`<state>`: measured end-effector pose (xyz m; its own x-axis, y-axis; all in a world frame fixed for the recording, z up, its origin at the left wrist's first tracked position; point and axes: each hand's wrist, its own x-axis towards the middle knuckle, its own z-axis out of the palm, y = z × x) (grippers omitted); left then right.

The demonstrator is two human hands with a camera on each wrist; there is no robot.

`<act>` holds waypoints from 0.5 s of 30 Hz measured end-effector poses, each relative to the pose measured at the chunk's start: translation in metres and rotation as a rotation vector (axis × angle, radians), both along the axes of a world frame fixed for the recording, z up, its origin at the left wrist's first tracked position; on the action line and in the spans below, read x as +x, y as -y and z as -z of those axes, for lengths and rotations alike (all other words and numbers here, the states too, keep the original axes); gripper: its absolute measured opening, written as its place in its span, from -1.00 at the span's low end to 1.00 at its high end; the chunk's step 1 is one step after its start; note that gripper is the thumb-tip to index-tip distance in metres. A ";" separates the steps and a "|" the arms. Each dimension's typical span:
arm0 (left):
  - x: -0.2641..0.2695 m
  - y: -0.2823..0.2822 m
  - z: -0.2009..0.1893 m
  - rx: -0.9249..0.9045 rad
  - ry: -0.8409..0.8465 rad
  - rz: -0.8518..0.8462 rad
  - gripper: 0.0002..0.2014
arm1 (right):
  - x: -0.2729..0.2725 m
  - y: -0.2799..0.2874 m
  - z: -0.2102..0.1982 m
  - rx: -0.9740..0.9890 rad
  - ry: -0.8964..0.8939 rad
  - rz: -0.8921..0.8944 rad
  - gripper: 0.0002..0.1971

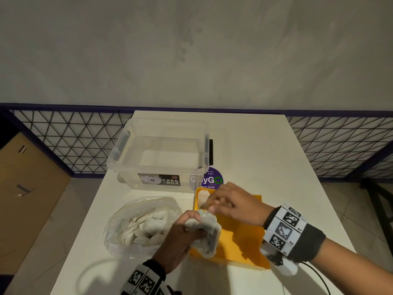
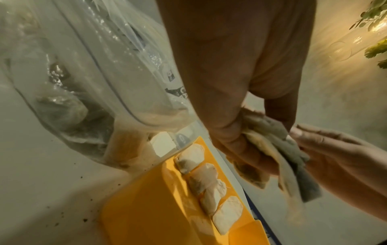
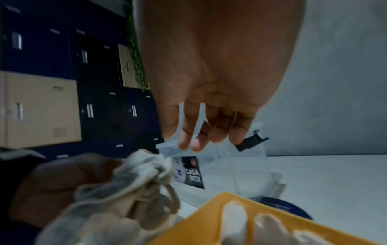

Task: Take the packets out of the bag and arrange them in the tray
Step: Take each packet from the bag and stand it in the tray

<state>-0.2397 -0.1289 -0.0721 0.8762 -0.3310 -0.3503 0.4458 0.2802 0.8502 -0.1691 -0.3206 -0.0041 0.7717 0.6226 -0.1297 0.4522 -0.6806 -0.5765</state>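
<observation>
A crumpled clear plastic bag (image 1: 127,228) lies on its side on the white table, still filled with small whitish paper packets (image 1: 148,226). Just to its right a flat yellow plastic tray (image 1: 244,241) is set, with a low raised rim. Four of the pale, pillow-shaped packets (image 2: 206,179) are laid in a row along one edge of the tray, touching end to end. A bunch of greyish-white packets (image 1: 207,231) is held above the tray's near left corner, crumpled together and hanging down.
</observation>
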 end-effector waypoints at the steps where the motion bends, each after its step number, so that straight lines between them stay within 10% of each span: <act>1: 0.000 0.000 -0.001 0.002 -0.003 -0.006 -0.64 | -0.002 -0.007 -0.001 0.005 -0.049 -0.017 -0.71; 15: -0.005 -0.003 -0.016 -0.021 -0.077 -0.065 -0.64 | -0.005 -0.037 0.013 0.294 -0.364 0.194 -0.83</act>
<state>-0.2444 -0.1260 -0.0565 0.8669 -0.2824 -0.4108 0.4896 0.3276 0.8080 -0.1744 -0.2840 -0.0172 0.8143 0.5225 -0.2528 0.0673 -0.5175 -0.8530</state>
